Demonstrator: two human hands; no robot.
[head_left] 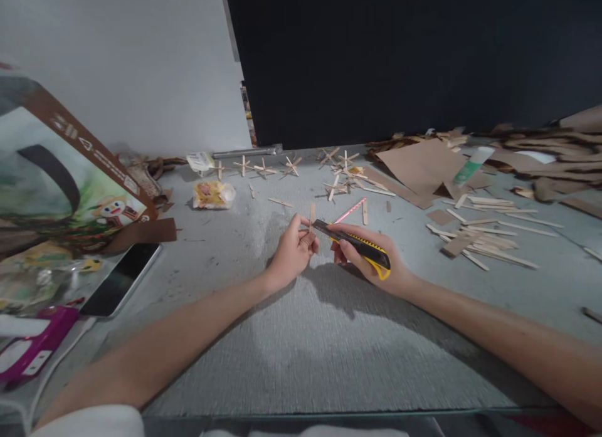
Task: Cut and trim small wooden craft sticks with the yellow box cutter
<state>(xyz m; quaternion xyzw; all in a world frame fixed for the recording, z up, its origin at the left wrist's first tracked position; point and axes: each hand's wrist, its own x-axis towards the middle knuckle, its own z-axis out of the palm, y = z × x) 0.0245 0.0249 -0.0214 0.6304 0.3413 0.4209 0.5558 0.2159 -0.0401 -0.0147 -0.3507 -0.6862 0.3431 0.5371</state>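
My left hand (294, 247) pinches a small wooden craft stick piece (312, 211), one end of which stands up above the fingertips. Whether another stick crosses it there is hard to tell. Wrapped in my right hand (371, 255) is a yellow and black utility knife (360, 246), its tip pointing left and meeting the stick at my left fingers. A pink and white striped straw (350, 210) lies just beyond the knife, beside a short loose stick (365, 212). Several star shapes made of crossed sticks (292, 166) stand farther back on the grey table (301, 349).
Loose craft sticks (498, 239) are heaped at the right, near cardboard sheets (414, 167) and a green and white glue stick (473, 165). On the left are a phone (123, 280), a purple power strip (40, 346), a wrapped snack (213, 195) and a large printed bag (70, 161).
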